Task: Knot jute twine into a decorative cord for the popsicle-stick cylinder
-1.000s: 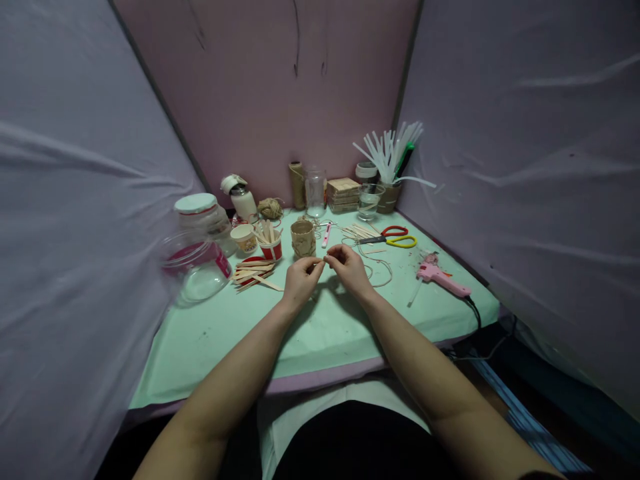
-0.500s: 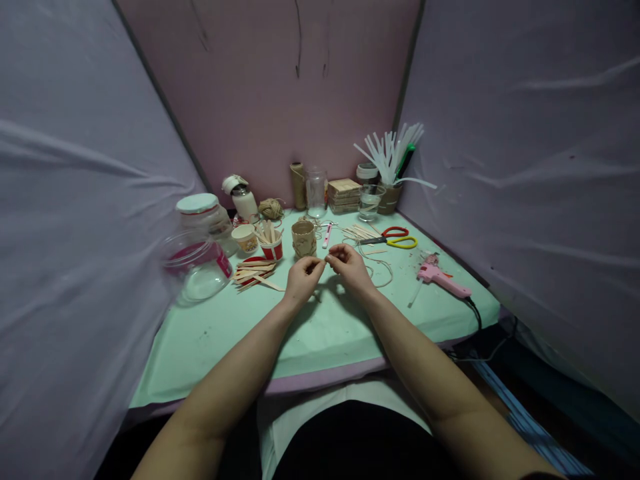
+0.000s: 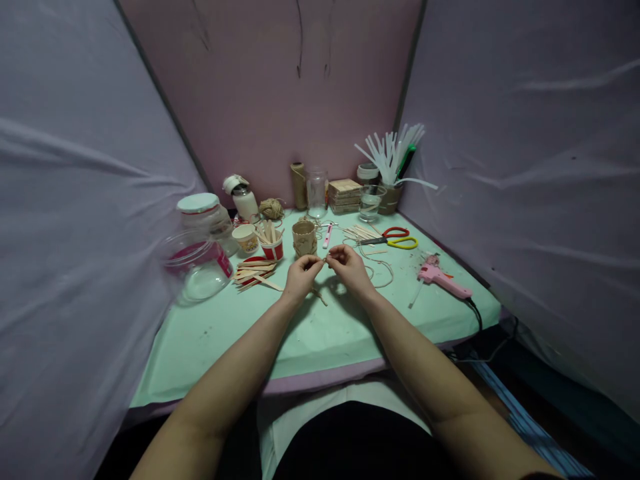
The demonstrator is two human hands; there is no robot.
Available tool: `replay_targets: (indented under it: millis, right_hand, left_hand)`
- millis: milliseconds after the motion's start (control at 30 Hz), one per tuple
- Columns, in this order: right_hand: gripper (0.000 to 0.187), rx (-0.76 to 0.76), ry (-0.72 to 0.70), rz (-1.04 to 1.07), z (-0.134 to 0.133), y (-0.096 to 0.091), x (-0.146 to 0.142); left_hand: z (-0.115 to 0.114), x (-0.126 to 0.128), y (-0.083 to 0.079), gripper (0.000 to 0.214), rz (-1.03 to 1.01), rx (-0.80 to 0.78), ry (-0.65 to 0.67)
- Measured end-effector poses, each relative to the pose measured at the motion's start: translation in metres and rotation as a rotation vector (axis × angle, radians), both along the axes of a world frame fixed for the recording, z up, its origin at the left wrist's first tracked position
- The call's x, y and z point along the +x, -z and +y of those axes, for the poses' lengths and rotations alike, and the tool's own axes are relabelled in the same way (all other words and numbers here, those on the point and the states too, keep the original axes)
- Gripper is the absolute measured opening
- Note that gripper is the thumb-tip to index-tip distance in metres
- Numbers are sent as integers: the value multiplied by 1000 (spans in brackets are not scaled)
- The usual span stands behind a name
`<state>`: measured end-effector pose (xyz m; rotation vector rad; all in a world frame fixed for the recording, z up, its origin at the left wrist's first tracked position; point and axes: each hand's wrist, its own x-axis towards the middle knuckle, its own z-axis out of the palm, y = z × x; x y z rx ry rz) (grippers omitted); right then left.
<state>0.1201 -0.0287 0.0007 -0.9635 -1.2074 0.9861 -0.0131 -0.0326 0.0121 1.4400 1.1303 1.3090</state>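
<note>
My left hand and my right hand meet fingertip to fingertip above the middle of the table, both closed in a pinch. Between them runs a piece of twine; one loose end of the twine hangs below my left hand. A long loop of string lies on the cloth to the right of my right hand. Just behind my left hand stands a small tan cup-shaped holder with twine round it. The exact shape of the twine at my fingertips is too small to tell.
Scissors and a pink glue gun lie on the right. On the left are wooden sticks, a red cup of sticks and a clear jar. A twine ball and stacked wooden squares stand behind.
My fingertips have shifted slightly, and my right fingers have drawn closer together. More of the loose twine end shows below my left hand, hanging further to the right.
</note>
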Motion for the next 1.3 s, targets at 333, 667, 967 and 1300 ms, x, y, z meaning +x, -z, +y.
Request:
replay_targets:
  millis: [333, 667, 967, 1300]
  right_hand:
    - [14, 92, 129, -265, -8, -5, 0]
    - [13, 108, 137, -282, -7, -3, 0]
    - [8, 258, 75, -409, -9, -1, -4]
    - [20, 92, 50, -274, -7, -5, 0]
  left_hand:
    - [6, -3, 8, 20, 25, 68, 0]
    - [-2, -3, -3, 15, 195, 206, -58]
    - [6, -1, 5, 24, -400, -447, 210]
    - [0, 1, 1, 22, -67, -9, 4]
